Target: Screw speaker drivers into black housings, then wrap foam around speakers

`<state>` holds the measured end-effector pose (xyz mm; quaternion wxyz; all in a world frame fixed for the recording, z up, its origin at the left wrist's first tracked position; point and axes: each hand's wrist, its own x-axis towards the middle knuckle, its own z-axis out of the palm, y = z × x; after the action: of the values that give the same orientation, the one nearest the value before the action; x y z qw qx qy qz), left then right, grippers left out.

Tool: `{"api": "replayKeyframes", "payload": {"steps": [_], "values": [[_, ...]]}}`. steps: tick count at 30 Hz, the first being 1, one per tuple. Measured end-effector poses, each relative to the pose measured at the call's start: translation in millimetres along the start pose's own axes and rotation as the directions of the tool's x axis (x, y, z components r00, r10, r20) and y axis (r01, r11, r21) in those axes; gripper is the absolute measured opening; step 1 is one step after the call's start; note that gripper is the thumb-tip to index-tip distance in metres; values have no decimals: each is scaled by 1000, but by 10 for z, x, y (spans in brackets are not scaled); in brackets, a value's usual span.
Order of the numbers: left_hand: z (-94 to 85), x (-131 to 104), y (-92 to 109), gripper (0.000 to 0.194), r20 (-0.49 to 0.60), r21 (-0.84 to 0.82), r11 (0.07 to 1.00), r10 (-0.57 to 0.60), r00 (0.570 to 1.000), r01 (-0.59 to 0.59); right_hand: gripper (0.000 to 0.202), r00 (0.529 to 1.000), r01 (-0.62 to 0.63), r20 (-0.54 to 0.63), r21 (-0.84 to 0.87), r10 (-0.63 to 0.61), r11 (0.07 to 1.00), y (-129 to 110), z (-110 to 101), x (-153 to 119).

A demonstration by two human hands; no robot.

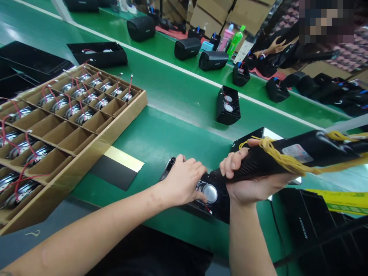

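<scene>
My right hand is wrapped round a black power tool with yellow cord wound about it. The tool's tip points down-left at a black speaker housing in front of me. A round silver speaker driver with a short red wire sits in that housing. My left hand lies over the left part of the housing, fingers curled over its edge and thumb beside the driver. Left of my fingers, an end of the housing shows.
A divided cardboard box of wired drivers stands at the left. Beside it lies a black and yellow sheet. An open housing with two drivers stands farther back. More housings line the far belt, where a person's hand shows.
</scene>
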<state>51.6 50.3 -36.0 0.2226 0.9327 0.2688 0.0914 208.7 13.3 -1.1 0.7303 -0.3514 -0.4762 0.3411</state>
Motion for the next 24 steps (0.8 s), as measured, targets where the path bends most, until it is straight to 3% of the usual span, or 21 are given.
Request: {"api": "replayKeyframes", "payload": {"steps": [24], "values": [[38, -16, -5, 69, -24, 40, 999, 16, 1000, -15, 66, 1000, -6, -28, 11, 6, 1000, 3, -15, -7]]}}
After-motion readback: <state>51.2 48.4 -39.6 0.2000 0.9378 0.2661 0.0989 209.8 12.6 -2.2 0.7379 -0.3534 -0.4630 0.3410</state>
